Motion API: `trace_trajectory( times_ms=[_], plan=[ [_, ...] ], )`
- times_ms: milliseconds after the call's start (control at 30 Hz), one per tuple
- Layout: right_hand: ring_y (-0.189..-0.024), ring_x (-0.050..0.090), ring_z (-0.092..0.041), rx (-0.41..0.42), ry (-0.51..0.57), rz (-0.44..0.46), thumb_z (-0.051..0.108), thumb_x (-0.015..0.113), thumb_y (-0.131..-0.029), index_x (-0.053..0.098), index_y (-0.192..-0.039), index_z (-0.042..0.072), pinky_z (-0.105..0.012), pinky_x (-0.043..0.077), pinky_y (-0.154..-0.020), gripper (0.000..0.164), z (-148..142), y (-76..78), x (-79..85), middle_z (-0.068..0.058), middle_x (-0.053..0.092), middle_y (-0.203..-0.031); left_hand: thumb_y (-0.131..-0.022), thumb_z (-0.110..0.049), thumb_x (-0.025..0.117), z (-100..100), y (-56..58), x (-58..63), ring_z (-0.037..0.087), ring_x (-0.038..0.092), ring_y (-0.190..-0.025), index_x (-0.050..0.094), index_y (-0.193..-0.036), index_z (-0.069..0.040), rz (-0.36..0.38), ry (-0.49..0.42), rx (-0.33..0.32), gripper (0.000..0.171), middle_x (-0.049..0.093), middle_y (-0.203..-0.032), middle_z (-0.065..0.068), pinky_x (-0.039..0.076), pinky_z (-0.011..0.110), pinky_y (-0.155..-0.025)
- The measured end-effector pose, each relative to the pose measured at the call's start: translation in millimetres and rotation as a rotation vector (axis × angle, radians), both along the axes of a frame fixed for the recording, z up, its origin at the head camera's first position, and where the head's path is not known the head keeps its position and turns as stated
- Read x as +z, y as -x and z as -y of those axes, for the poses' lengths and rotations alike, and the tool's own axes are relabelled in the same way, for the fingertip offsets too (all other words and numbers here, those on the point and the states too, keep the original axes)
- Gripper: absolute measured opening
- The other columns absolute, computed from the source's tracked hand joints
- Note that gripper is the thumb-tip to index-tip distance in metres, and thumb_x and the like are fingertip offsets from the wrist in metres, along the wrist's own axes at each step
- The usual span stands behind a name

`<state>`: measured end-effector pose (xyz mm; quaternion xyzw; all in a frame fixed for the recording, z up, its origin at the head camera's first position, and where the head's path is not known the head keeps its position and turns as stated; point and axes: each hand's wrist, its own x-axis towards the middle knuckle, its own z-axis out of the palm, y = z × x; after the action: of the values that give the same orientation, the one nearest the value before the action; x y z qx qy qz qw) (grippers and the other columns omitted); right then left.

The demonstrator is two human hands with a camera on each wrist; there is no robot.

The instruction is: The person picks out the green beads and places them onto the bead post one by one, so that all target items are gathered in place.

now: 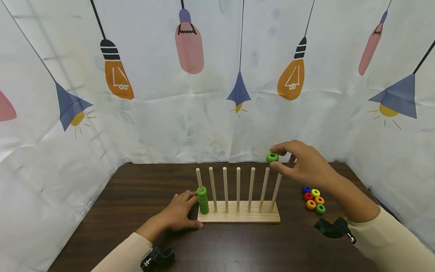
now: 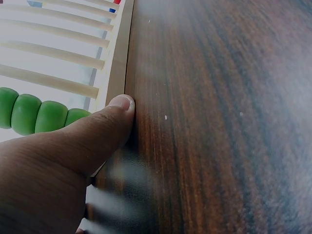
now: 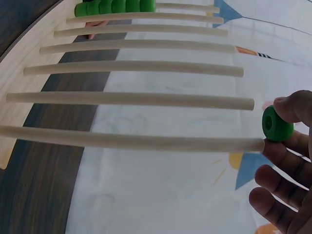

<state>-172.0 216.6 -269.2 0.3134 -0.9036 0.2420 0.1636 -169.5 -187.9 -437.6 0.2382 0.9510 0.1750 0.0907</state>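
A wooden peg rack (image 1: 238,217) with several upright pegs stands on the table. Green beads (image 1: 202,200) are stacked on its leftmost peg. My left hand (image 1: 180,211) holds the rack's left end, the thumb (image 2: 117,109) against the front edge of the base and the fingers reaching round beside the stack. Between thumb and fingertips my right hand (image 1: 304,160) pinches another green bead (image 3: 275,124). In the right wrist view this bead is right by the top of the rightmost peg (image 3: 195,144), its hole facing the pegs.
Loose beads lie in a small group on the table right of the rack: a blue bead (image 1: 306,189), a yellow bead (image 1: 315,193), a red bead (image 1: 308,196), two orange ones and a green one. A patterned white cloth (image 1: 217,124) hangs behind the dark table (image 1: 142,185).
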Motion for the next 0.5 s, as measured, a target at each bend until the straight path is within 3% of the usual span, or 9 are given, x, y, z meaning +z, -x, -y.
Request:
trace_trajectory(
  times_ms=[500],
  plan=[
    [-0.100,0.058,-0.015,0.059,0.021,0.018,0.022,0.080,-0.092,0.070,-0.124,0.013,-0.039,0.055,-0.076,0.034,21,5.0,-0.2,0.003,0.066,-0.113,-0.081,-0.059,0.081,0,-1.1,1.4,0.043,0.029,-0.148,0.053,-0.146,-0.014,0.011,-0.014,0.006,0.085,0.036,-0.158,0.018,0.015,0.071,-0.115]
  ],
)
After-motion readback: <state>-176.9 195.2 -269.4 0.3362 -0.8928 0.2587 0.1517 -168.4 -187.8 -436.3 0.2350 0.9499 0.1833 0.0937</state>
